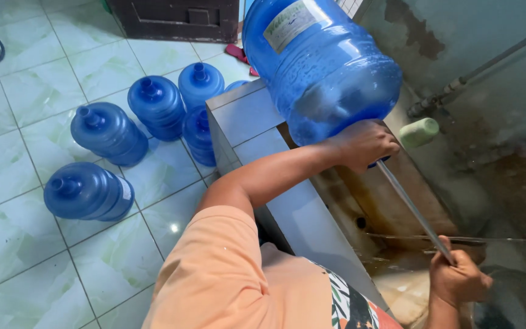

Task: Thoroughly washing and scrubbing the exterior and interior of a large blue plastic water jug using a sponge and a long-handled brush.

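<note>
The large blue water jug (321,67) lies tipped over the wet, stained trough (397,201), its neck pointing down and hidden behind the left hand (363,145); much of its weight seems to rest on the tiled ledge (248,119) just behind that hand, so a slip of wet fingers could let it roll off the edge towards the floor or drop into the trough. The thin metal rod (412,207) runs slantwise from the jug's mouth down to the right hand (458,280); pushed off-line, it could bind at the neck or jerk the jug loose — and a hard pull might drag it out altogether.

The left hand is closed round the neck of the jug, fingers curled under it, the mouth itself out of sight; the right hand, nearer the person and lower, is a tight fist clamped on the rod's lower end; the two hands are well apart, joined only by the rod.

Beyond the left hand, to its far side, a pale green cylinder (419,131) sits at the end of a wall pipe; to the left of the left arm — down on the green tiled floor (25,122) — five more blue jugs (108,133) stand and lie in a cluster.
</note>
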